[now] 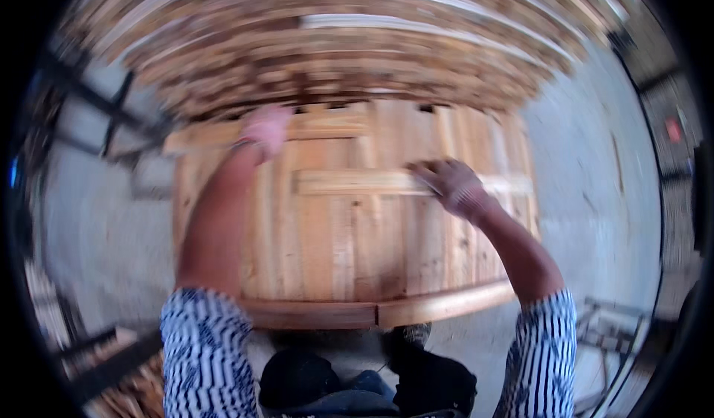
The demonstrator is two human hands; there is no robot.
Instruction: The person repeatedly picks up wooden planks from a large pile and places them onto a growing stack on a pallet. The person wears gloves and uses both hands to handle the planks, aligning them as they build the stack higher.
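A layer of light wooden planks lies side by side in front of me. Across its middle and right runs a loose wooden board. My right hand, in a pale glove, is closed over this board with its fingers curled at the far edge. Another board lies crosswise along the far left edge. My left hand, in a pinkish glove, is at that board; motion blur hides its fingers and its grip. Two boards meet end to end along the near edge.
Beyond the planks rises a large stack of lumber, blurred. Dark metal frames stand at the left, and a metal rack is at the lower right. Grey concrete floor shows on both sides. My legs are close to the near edge.
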